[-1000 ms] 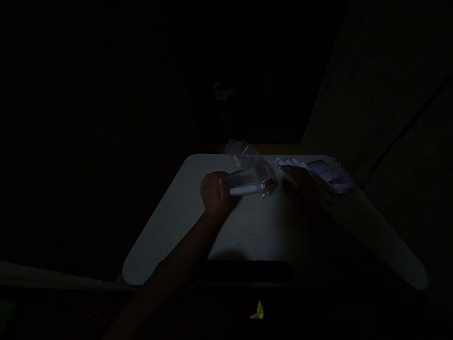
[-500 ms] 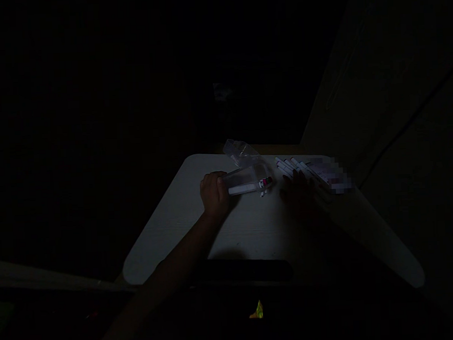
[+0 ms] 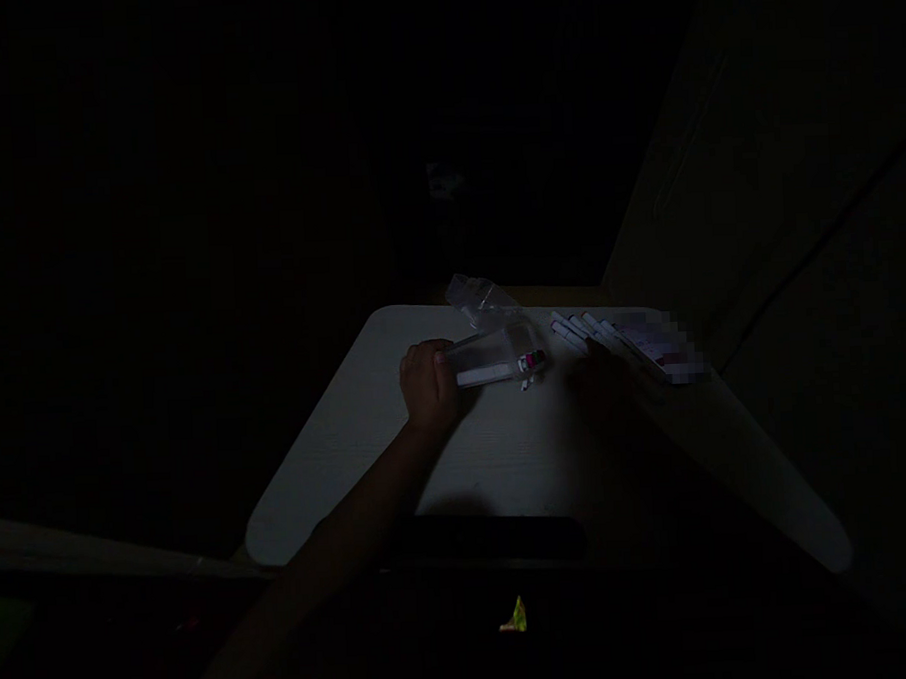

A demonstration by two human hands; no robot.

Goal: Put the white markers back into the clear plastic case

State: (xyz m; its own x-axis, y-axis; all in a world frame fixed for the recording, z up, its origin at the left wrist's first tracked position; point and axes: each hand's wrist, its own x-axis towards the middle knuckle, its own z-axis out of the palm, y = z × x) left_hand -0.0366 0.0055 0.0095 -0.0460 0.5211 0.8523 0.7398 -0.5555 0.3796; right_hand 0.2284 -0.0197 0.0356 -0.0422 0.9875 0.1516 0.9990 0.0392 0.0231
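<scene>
My left hand (image 3: 429,383) is closed round the near-left end of a clear plastic case (image 3: 480,352), which lies on its side on the small table. Inside the case are white marker pens (image 3: 486,375), with pink and dark ends showing at its right mouth. Behind it rests a clear plastic lid or second case part (image 3: 483,300). My right hand (image 3: 603,375) is in deep shadow at the near ends of several loose white markers (image 3: 571,331). Its fingers are mostly lost in the dark, and I cannot see whether it grips a marker.
The pale table (image 3: 352,444) has rounded corners and a dark slot (image 3: 492,538) along its near edge. A blurred, pale flat item (image 3: 660,350) lies right of the markers. A wall (image 3: 778,215) rises close on the right. Most of the room is too dark to make out.
My right hand's fingers, spread over the markers before, have drawn together at their near ends. My left hand and the case have stayed in place.
</scene>
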